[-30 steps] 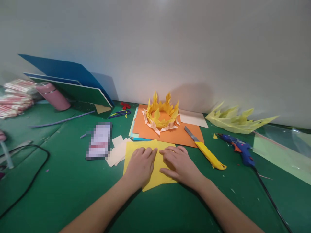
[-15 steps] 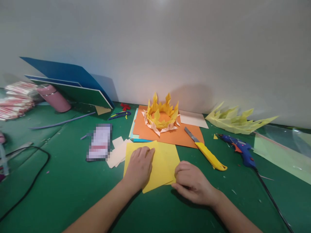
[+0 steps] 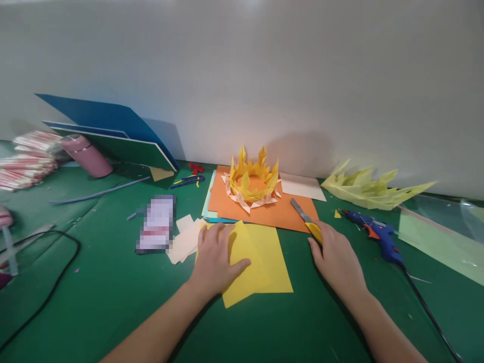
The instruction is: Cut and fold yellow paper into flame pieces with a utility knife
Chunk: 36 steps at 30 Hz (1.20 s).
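Note:
Two overlapping pieces of yellow paper [image 3: 251, 267] lie on the green table. My left hand [image 3: 217, 259] rests flat on their left part, fingers spread. My right hand [image 3: 336, 257] is to the right of the paper, its fingers wrapped round the yellow handle of a utility knife [image 3: 308, 221]. The knife's blade points up and left over an orange sheet [image 3: 260, 218], and most of its handle is hidden under my hand. A yellow folded-paper crown [image 3: 253, 184] with a pale pink lower rim stands on the orange sheet.
To the right lie a blue glue gun [image 3: 385, 239] with a black cord and a pale yellow folded-paper piece [image 3: 378, 189]. On the left are a phone [image 3: 157, 224], small pale paper pieces [image 3: 185, 242], a pink bottle [image 3: 86, 155] and a black cable [image 3: 75, 262].
My right hand has left the paper's right edge, moved right and closed on the knife. The left hand's fingers have spread out over the paper.

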Available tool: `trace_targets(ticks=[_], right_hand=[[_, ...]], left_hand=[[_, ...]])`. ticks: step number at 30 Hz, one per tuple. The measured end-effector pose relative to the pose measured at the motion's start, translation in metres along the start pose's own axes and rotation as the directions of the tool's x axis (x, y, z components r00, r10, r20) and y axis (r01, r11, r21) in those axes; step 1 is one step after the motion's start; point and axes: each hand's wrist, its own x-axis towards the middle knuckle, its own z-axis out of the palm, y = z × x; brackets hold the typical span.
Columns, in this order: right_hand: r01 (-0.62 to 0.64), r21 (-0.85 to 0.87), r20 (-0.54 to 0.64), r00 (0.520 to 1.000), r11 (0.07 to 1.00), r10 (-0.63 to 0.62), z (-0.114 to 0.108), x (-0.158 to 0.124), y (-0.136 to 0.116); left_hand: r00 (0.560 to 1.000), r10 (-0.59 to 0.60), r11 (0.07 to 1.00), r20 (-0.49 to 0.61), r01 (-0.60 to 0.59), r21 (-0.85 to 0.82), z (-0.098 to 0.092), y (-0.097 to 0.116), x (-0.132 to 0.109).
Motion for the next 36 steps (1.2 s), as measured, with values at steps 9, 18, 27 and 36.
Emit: trace_targets(ticks=[9,18,27,36], right_hand=[[0.152,0.129,-0.224,0.967,0.98,-0.12,-0.008,0.0,-0.001],[0.547,0.356,-0.029,0.817,0.758,-0.576,-0.012,-0.001,-0.005],[0.588,0.264,-0.032,0.798,0.765,-0.602,-0.013,0.003,0.004],[0.582,0.225,-0.024,0.805,0.781,-0.593,-0.012,0.003,-0.001]], left_hand=[[0.966,-0.002,0.98,-0.258,-0.05,-0.191,-0.007,-0.017,0.009],[0.919,-0.207,0.978,-0.336,0.202,-0.05,-0.012,-0.031,0.015],[0.985,0.167,0.986,0.032,-0.167,-0.03,-0.009,-0.018,0.012],[0.959,-0.011,0.998,0.285,0.029,-0.058,-0.007,-0.021,0.016]])
